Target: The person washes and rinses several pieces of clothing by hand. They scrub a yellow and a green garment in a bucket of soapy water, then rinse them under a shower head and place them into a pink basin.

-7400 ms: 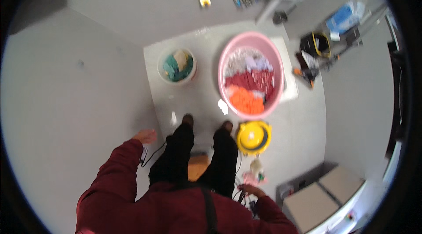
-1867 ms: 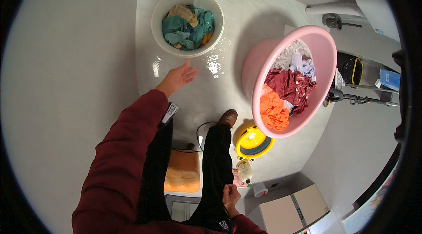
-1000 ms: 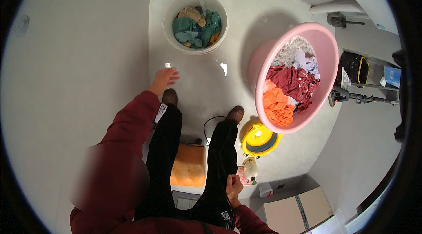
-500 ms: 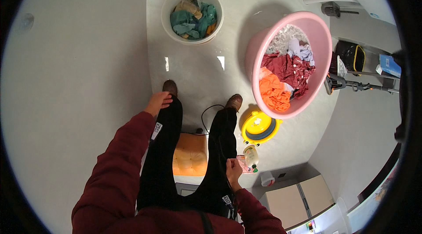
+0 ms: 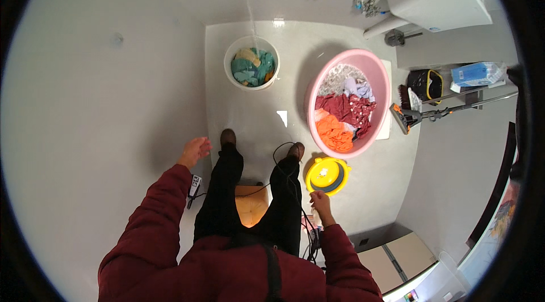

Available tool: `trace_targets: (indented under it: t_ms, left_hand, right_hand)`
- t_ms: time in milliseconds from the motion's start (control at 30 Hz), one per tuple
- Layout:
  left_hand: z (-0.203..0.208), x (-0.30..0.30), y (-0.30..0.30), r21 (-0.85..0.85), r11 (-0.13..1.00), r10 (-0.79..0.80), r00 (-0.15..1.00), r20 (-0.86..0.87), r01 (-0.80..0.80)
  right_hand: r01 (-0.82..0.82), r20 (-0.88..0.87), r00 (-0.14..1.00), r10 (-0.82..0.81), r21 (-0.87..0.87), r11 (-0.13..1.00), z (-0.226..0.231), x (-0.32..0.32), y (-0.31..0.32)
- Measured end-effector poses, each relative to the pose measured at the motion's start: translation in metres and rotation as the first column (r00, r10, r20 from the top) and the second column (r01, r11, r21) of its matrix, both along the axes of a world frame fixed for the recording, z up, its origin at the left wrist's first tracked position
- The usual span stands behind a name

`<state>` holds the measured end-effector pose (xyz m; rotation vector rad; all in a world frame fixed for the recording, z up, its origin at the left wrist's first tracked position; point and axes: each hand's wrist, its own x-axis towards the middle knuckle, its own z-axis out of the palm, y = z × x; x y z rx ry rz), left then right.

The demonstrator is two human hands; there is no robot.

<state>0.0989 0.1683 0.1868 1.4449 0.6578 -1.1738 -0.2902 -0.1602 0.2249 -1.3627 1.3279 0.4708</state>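
My left hand (image 5: 196,150) hangs in the air left of my knee, empty, its fingers loosely bent and apart. My right hand (image 5: 322,204) is out past my right leg, just on the near side of a yellow basin (image 5: 325,172); its fingers are curled in and nothing shows in them. Ahead stands a white bucket (image 5: 229,76) with wet green and tan cloths (image 5: 248,66), and a thin stream of water runs down into it. To its right, a large pink tub (image 5: 381,75) holds suds, a dark red garment (image 5: 346,108), orange cloth (image 5: 334,133) and pale lilac cloth (image 5: 363,87).
An orange cushioned stool (image 5: 251,209) is behind my legs. Black cables (image 5: 278,160) loop around my right leg. A mop (image 5: 437,113), a broom (image 5: 405,97) and a black bin (image 5: 423,83) line the right side. A beige cabinet (image 5: 383,268) is at the lower right.
My torso has risen and my view has shifted, taking in more of the far wall. Both hands have come off my legs and moved outward. The bucket and tub look smaller.
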Motion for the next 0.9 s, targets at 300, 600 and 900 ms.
trace_targets:
  t_ms: [300, 600, 900]
  left_hand:
    - [0.067, -0.005, 0.008, -0.084, 0.981, 0.174, 0.985, -0.009, -0.174]
    - [0.060, 0.031, 0.034, -0.070, 0.978, 0.197, 0.980, -0.029, -0.199]
    - [0.050, 0.074, 0.039, 0.020, 1.000, 0.022, 0.999, 0.031, -0.023]
  right_hand:
    - [0.042, 0.285, 0.958, 0.026, -0.230, 0.972, 0.087, 0.051, -0.093]
    - [-0.057, 0.303, 0.936, 0.182, -0.378, 0.924, 0.193, 0.117, -0.105]
    - [-0.274, 0.277, 0.889, 0.365, -0.316, 0.908, 0.171, 0.203, -0.111]
